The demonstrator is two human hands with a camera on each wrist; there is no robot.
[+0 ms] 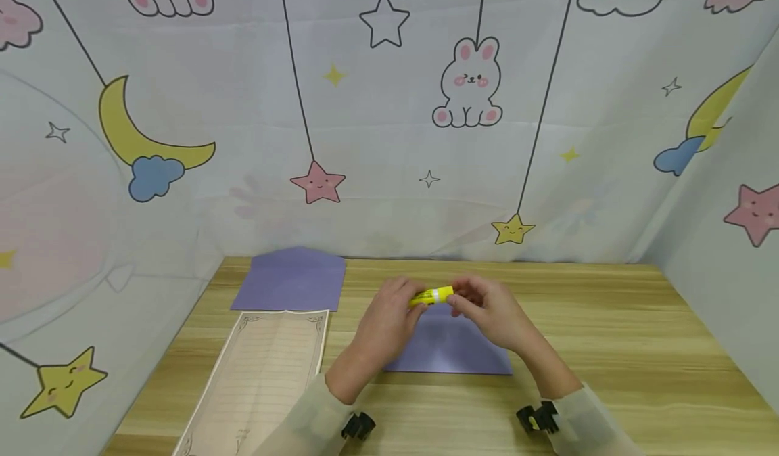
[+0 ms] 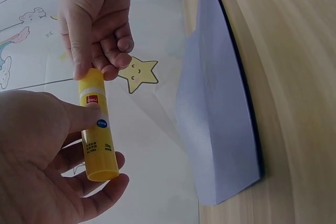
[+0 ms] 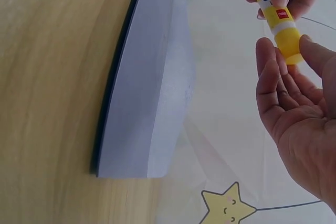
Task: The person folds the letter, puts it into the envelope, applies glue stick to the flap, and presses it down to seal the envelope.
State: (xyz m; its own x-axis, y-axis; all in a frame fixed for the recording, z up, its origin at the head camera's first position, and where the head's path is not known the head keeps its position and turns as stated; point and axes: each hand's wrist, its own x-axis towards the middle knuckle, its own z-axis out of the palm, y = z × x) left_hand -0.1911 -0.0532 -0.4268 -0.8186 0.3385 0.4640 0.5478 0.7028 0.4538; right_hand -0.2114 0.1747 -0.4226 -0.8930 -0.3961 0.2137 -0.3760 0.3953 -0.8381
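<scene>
A yellow glue stick (image 1: 431,297) with a white band is held in the air above a purple envelope (image 1: 453,351). My left hand (image 1: 387,317) grips its barrel, thumb (image 2: 84,115) on the near side and fingers behind. At the other end, my right hand (image 1: 496,315) pinches the yellow cap (image 3: 289,44) between thumb and fingertips. The cap sits against the white band in both wrist views. Below the hands the envelope lies on the table, its flap (image 3: 170,87) on the far side and partly hidden by the hands in the head view.
Another purple envelope (image 1: 292,283) lies at the table's back left, its pointed flap away from me. In front of it is a cream sheet of lined letter paper (image 1: 262,368) with a decorated border. A printed cloth (image 1: 389,138) hangs behind the wooden table (image 1: 608,348).
</scene>
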